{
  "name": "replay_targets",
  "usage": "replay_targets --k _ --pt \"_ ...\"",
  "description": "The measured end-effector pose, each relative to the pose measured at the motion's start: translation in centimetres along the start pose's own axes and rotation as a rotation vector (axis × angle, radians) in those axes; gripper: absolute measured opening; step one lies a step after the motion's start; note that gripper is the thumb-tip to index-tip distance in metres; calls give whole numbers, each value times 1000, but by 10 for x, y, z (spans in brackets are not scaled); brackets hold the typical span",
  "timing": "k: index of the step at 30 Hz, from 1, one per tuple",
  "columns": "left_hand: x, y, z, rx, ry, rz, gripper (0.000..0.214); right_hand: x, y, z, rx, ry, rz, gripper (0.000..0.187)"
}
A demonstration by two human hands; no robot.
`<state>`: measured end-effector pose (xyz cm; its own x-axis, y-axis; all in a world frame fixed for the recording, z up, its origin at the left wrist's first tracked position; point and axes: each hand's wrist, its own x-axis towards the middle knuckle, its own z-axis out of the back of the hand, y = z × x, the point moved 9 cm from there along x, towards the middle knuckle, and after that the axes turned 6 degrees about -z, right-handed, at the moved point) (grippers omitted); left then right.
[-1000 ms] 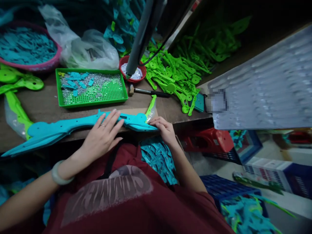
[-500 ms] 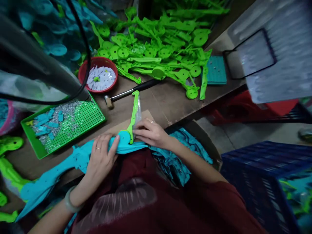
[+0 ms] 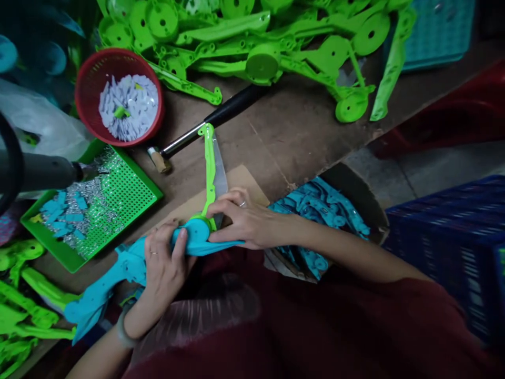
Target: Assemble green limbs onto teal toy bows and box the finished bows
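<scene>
A long turquoise plastic toy part [image 3: 118,271] lies along the near edge of the brown table [image 3: 300,131]. My left hand [image 3: 163,263] grips it near its round end, fingers curled over the top. My right hand [image 3: 240,221] pinches that round end from the right, where a thin bright green arm [image 3: 209,168] with a clear strip beside it sticks up and away from me. Both hands are closed on the part, over a piece of cardboard [image 3: 240,181].
A small hammer [image 3: 205,126] lies behind the hands. A red bowl of pale chips [image 3: 118,95] and a green tray of screws and blue bits [image 3: 94,205] stand left. Green parts [image 3: 260,52] pile at the back. A box of turquoise parts [image 3: 323,205] sits below the table's edge.
The view has swung down and closer to the table. My left hand went from lying flat on the turquoise part to gripping it, and both hands closed in on its round end.
</scene>
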<state>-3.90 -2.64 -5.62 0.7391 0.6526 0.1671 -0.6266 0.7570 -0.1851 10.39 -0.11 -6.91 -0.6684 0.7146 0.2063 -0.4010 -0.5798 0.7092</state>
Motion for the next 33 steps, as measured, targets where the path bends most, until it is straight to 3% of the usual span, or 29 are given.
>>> replay_targets --k 5,8,11,14,16,18,21,23,24,27,33 --pt "1 5 -2 -4 32 47 79 -6 0 14 173 -147 96 28" --pt "1 3 1 4 19 31 76 -9 -20 38 310 -332 -69 30" --pt "-3 -6 0 76 38 -10 69 -7 -37 70 196 -588 -256 27" --pt "-7 -12 1 123 -14 1 60 17 -33 100 72 -754 -265 23" --pt "-7 -17 3 110 -85 -7 50 40 -26 114 40 -797 -257 25" --pt "-6 -22 4 106 -147 -22 40 66 -14 117 -14 -665 -220 27" --pt "-8 -25 4 139 -205 -15 34 89 8 78 -207 -80 -65 30" --pt "-11 -26 3 146 -238 -13 33 77 14 45 -356 290 19 42" --pt "-13 -27 2 144 -255 -20 34 69 13 32 -426 402 48 47" --pt "-20 -30 -2 147 -292 -42 36 52 12 7 -603 524 172 45" --pt "-23 -39 -3 191 -356 -31 29 42 17 -12 -759 482 401 48"
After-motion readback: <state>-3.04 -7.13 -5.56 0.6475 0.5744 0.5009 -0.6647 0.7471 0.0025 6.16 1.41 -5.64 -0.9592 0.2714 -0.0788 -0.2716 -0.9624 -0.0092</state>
